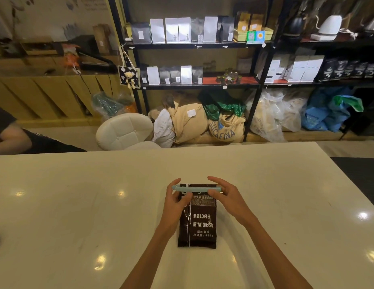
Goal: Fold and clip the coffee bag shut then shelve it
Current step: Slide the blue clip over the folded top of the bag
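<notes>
A dark brown coffee bag [199, 222] with white lettering lies flat on the white table [77, 205], its top end pointing away from me. A long pale-blue clip [195, 188] lies across that top end. My left hand [177, 202] grips the bag's upper left side, thumb on the front, with fingertips at the clip's left end. My right hand [225, 196] pinches the clip's right end between thumb and fingers. Black metal shelves [198, 45] with rows of coffee bags stand beyond the table.
A white padded stool [124, 130] stands past the table's far edge. Burlap sacks [202, 119] and plastic bags fill the floor under the shelves. Another person's arm [13, 138] shows at the left. A dark surface [359, 174] adjoins the table's right side.
</notes>
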Tool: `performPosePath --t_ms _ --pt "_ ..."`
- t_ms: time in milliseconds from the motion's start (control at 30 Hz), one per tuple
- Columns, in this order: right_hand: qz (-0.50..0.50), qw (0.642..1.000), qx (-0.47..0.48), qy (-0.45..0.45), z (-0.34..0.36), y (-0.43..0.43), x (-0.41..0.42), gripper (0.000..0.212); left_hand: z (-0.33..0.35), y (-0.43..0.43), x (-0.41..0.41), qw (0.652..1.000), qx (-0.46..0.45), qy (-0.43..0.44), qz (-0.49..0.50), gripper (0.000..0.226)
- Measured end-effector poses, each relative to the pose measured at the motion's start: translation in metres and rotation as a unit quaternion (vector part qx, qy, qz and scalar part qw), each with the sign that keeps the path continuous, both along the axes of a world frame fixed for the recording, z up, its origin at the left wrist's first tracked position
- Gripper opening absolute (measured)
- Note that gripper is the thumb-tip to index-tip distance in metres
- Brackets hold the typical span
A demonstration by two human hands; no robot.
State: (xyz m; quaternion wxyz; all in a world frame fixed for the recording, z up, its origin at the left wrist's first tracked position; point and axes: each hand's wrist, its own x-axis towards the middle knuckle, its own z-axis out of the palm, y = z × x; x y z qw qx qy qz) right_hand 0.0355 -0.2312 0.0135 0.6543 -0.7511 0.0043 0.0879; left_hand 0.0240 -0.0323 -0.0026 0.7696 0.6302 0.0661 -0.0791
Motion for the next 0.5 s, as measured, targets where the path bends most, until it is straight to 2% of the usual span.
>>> performPosePath --t_ms 300,500 --pt "0.002 1.0 0.021 0.006 -0.003 0.006 0.004 0.039 0.003 0.016 0.004 0.999 -0.009 0.002 0.046 0.016" --pt "0.001 1.0 0.021 0.007 -0.003 0.005 0.004 0.039 0.002 0.015 0.007 0.998 -0.014 0.016 0.058 0.015"
